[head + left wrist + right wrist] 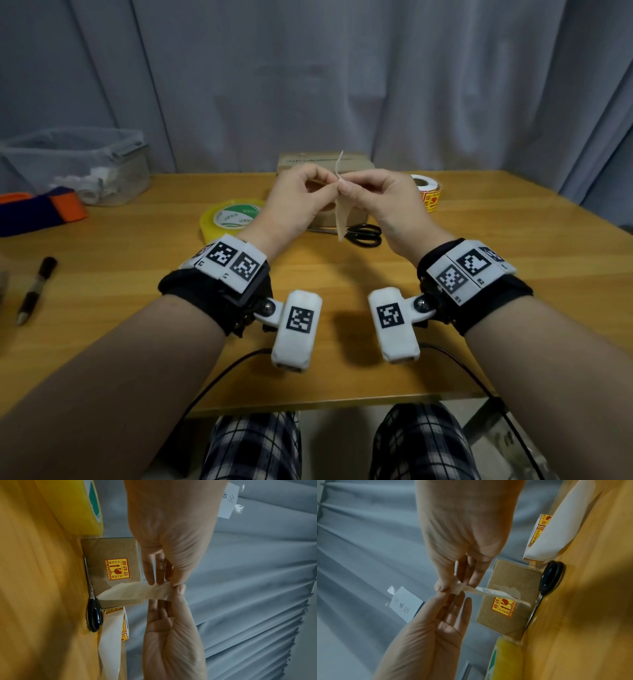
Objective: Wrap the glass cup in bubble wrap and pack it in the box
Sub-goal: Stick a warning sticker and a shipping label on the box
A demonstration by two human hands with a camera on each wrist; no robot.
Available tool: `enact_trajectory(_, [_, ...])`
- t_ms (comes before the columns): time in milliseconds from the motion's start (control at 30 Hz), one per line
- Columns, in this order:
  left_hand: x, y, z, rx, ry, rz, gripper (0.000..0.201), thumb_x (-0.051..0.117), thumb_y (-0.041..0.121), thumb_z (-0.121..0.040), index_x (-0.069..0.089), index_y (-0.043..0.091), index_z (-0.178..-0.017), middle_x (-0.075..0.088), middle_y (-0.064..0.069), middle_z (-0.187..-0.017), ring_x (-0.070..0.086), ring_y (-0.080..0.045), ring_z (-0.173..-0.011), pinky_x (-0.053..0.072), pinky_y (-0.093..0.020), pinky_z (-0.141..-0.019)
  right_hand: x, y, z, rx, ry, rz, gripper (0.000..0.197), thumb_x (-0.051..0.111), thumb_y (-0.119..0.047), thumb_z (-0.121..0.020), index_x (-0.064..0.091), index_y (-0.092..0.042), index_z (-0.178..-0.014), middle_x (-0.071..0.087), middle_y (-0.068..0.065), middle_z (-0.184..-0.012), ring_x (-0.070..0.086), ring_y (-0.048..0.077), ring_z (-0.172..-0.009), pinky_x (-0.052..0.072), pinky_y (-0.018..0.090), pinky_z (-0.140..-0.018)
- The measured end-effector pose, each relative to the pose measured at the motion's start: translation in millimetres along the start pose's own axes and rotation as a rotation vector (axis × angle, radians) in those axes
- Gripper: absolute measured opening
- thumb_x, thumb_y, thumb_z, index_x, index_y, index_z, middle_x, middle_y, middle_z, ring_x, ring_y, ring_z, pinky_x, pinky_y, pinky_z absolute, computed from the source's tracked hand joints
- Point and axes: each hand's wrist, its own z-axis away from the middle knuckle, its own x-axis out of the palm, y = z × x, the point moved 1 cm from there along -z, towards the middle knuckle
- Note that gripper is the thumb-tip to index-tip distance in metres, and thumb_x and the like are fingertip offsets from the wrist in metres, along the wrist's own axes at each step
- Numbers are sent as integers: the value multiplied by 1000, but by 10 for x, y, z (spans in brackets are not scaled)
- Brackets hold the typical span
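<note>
A: Where's the box (325, 164)?
B: At the far middle of the bench (479, 308), behind both hands. Plain brown cardboard, closed, with an orange-and-yellow fragile sticker (117, 569) on the side facing the person. The cup and bubble wrap can't be seen.

A: And the hands?
B: Raised above the bench, fingertips meeting. The left hand (294, 202) and right hand (387, 202) each pinch the same thin paper strip (342, 216) between thumb and fingers — the other fingers fairly straight. The strip is pale, limp and slightly creased, hanging down in front of the box.

A: What lies around it?
B: Black-handled scissors (364, 234) lie against the box's near side. A tape roll (229, 219), glossy and yellowish, sits just left; a sticker roll (428, 192) with a loose tail of white backing stands just right. A pen (36, 291) lies near the left edge, and a clear bin (78, 164) stands at the far left corner.

A: Room to move?
B: Bare wood stretches from the wrists to the near edge — smooth and yellow.
</note>
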Motion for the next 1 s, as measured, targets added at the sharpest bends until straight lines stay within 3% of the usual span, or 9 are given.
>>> enact_trajectory(167, [-51,-28,-23,15,-6,-97,6,67,14,-84,64,14,-80,68,-10,-85,65,-29,-85,54,-40,-83,14,-3,14,3,9,-27,5,67,-10,-85,72,-12,-85,71,3,-79,66,16,-80,52,25,-73])
enact_trajectory(300, [-54,-68,-8,-78,-23,11,5,60,4,-86,58,3,-82,61,-14,-85,61,-19,-80,56,-24,-75,66,-9,5,79,43,-56,10,59,-8,-91,65,-9,-83,63,-9,-64,58,0,-59,47,16,-59])
enact_trajectory(400, [-54,-130,6,-174,-7,105,17,52,2,-88,51,9,-73,58,-8,-83,60,-15,-78,53,-17,-66,112,34,-19,158,94,-112,14,55,-8,-93,62,-11,-82,62,8,-78,58,14,-65,47,22,-58])
enact_trajectory(500, [-54,-159,19,-226,4,161,22,49,3,-88,46,14,-69,59,-5,-81,62,-15,-77,50,-16,-60,143,70,-8,140,88,-66,14,54,-9,-94,61,-14,-82,62,3,-75,57,6,-59,46,19,-56])
enact_trajectory(567, [-53,-157,35,-233,5,199,14,53,8,-90,48,13,-78,63,-6,-84,66,-14,-77,51,-17,-60,148,74,4,102,68,22,11,53,-11,-94,62,-15,-90,65,0,-81,61,5,-68,50,19,-61])
enact_trajectory(667, [-71,-142,48,-183,11,140,17,59,24,-92,52,9,-93,67,-5,-88,67,-14,-79,54,-23,-65,146,42,25,65,13,116,17,51,-11,-96,64,-15,-104,69,-2,-93,65,10,-87,55,23,-74])
enact_trajectory(800, [-91,-157,28,-94,49,-33,15,61,23,-90,57,14,-78,62,-4,-83,59,-16,-79,51,-34,-77,166,-22,53,85,3,111,22,48,-9,-95,67,-15,-104,67,-4,-94,63,8,-87,54,24,-76])
enact_trajectory(900, [-73,-152,28,-53,50,-70,13,62,24,-89,61,13,-81,61,1,-80,56,-13,-78,49,-31,-77,170,-30,46,144,22,30,24,49,-21,-95,70,-10,-98,68,4,-96,63,23,-93,54,38,-82])
enact_trajectory(1000, [-43,-132,25,-8,58,-90,10,64,20,-88,64,11,-86,62,4,-80,56,-9,-77,47,-24,-73,173,-35,49,70,8,60,22,56,-28,-94,72,-11,-93,70,2,-92,65,17,-90,55,31,-78])
